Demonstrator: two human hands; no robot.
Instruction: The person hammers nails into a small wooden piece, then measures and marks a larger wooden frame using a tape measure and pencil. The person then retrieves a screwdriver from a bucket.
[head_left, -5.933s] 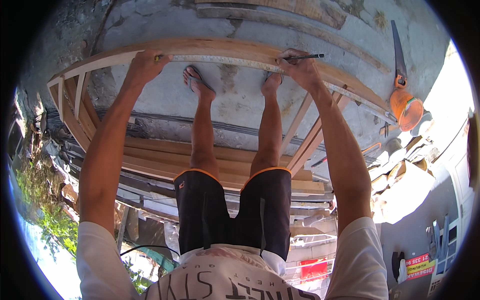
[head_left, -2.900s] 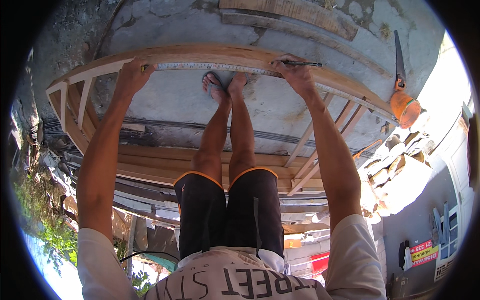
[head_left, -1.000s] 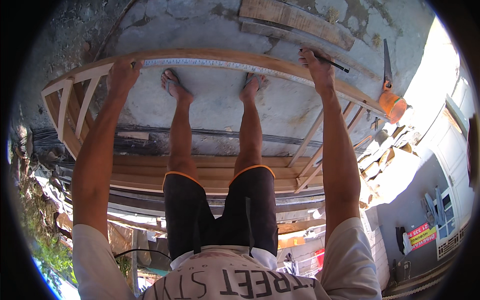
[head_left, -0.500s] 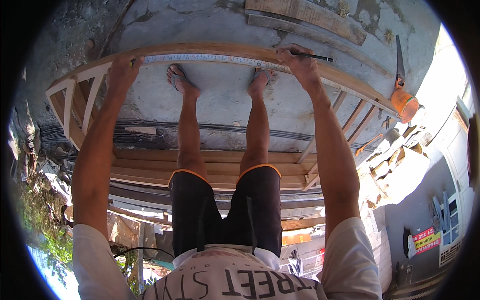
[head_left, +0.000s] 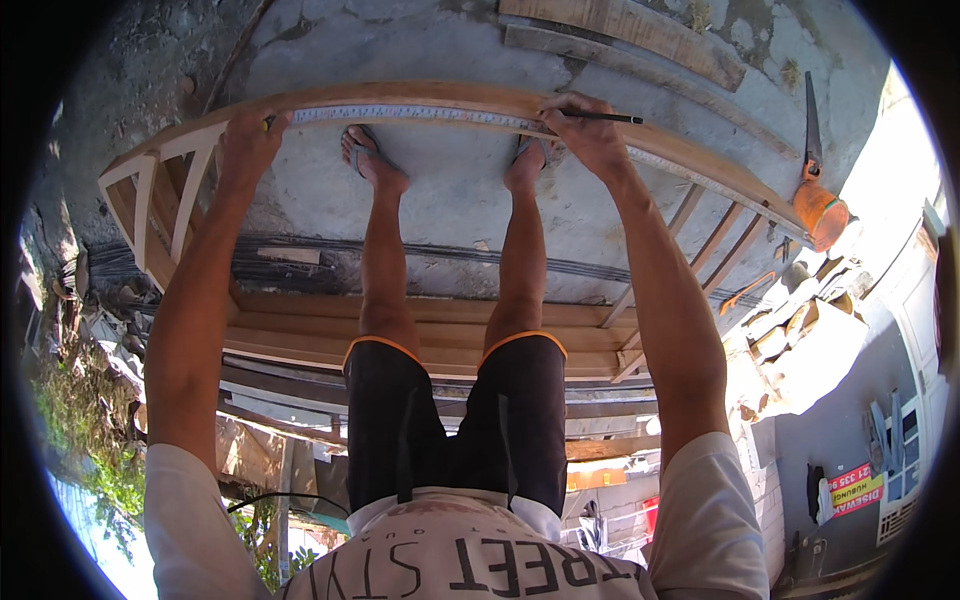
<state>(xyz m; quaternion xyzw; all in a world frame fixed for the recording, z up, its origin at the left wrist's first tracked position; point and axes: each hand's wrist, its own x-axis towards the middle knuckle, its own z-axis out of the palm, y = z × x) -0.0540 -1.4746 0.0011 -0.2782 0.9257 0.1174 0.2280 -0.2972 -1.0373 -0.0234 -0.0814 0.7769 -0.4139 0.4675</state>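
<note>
A long wooden frame [head_left: 420,93] stands on its side around my legs, its far rail curved by the lens. A white tape measure [head_left: 400,113] runs along that rail from my left hand past my right hand toward the right end. My left hand [head_left: 252,148] is closed at the rail's left part, over the tape's end; a bit of yellow shows between its fingers. My right hand [head_left: 592,135] pinches a dark pencil [head_left: 615,118] and rests at the rail beside the tape. The pencil's tip points left, down near the wood; whether it touches is unclear.
Loose planks [head_left: 640,45] lie on the concrete floor beyond the frame. A handsaw [head_left: 812,130] and an orange container [head_left: 822,215] sit near the frame's right end. Dark rods [head_left: 440,252] cross the floor behind my feet. Rubble and boards [head_left: 810,340] pile up at the right.
My right hand with the pencil has shifted slightly left along the rail, and the pencil has turned a little. The left hand stays at its place on the tape. The whole view has drifted slightly.
</note>
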